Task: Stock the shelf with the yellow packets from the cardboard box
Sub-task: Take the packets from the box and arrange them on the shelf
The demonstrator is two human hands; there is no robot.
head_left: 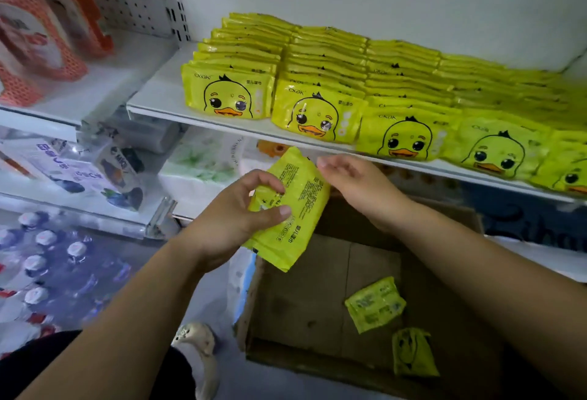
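A pale shoe (197, 345) and the person's two bare forearms are nearest, above a grey floor (216, 298) in a shop aisle. The open cardboard box (305, 288) sits on that floor below the white shelf (158, 94), with two loose packets (375, 303) lying flat toward its right wall. Capped bottles (44, 260) crowd the floor at left. On the shelf, stocked packets (317, 82) stand in rows back to the wall, duck faces forward. A bare strip lies at the shelf's left end, and its front edge runs just beyond the hands. The left hand (235, 215) pinches the held packet (298, 206) between thumb and curled fingers, above the box's far-left corner. The packet's printed back faces the camera, with its long axis tilted from near-left to far-right. The right hand (355, 183) hangs loose-fingered at the packet's right edge; whether it touches cannot be told.
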